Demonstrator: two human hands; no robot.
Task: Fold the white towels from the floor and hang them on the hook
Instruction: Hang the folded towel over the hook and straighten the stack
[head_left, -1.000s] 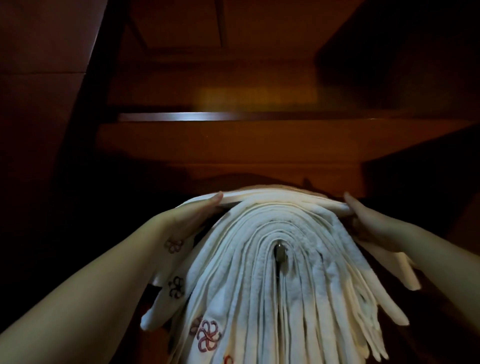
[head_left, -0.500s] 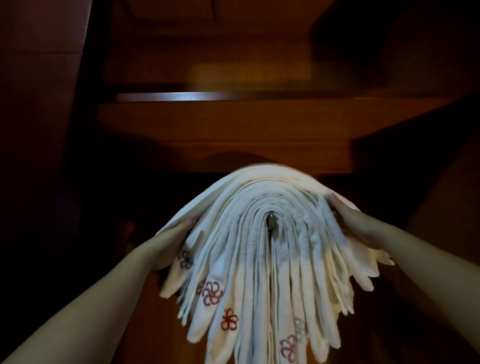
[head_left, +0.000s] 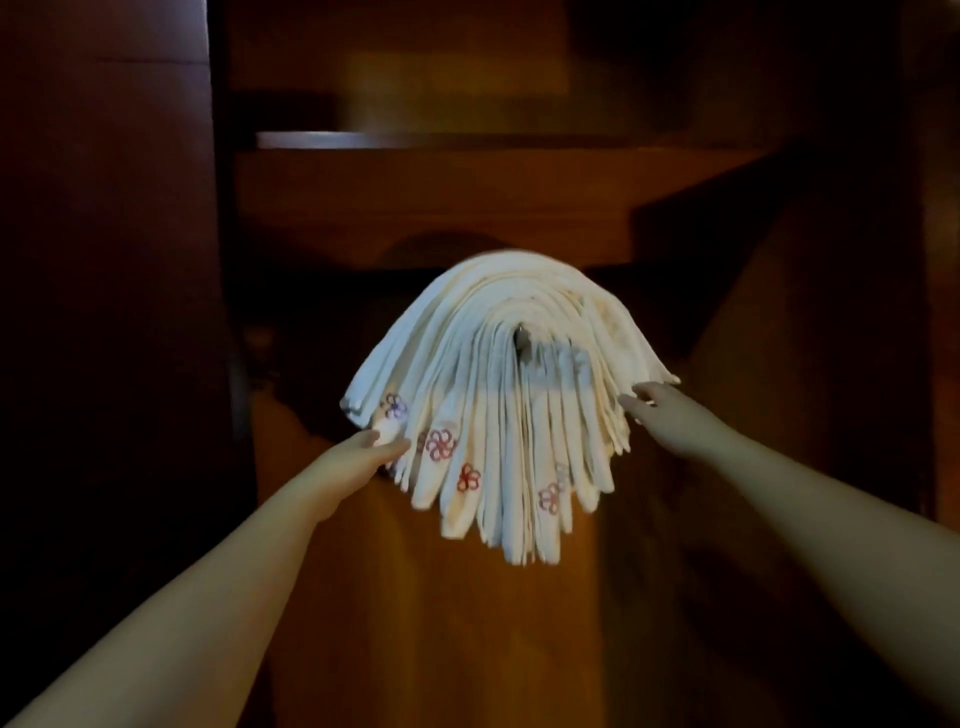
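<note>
Several folded white towels (head_left: 498, 395) with small embroidered flowers hang in a thick fan over a metal hook (head_left: 521, 347), whose tip shows in the middle of the folds. My left hand (head_left: 366, 451) touches the lower left ends of the towels with straight fingers. On the other side my right hand (head_left: 662, 413) reaches the lower right edge of the bundle, fingers extended and just touching it.
The hook sits on a dark wooden wardrobe panel (head_left: 415, 597). A wooden shelf (head_left: 467, 197) runs across above the towels. Dark wooden walls (head_left: 104, 312) stand close on the left and right. The light is dim.
Both hands have slid down from the top of the towel bundle to its lower edges. The view has pulled back, so the towels look smaller and farther.
</note>
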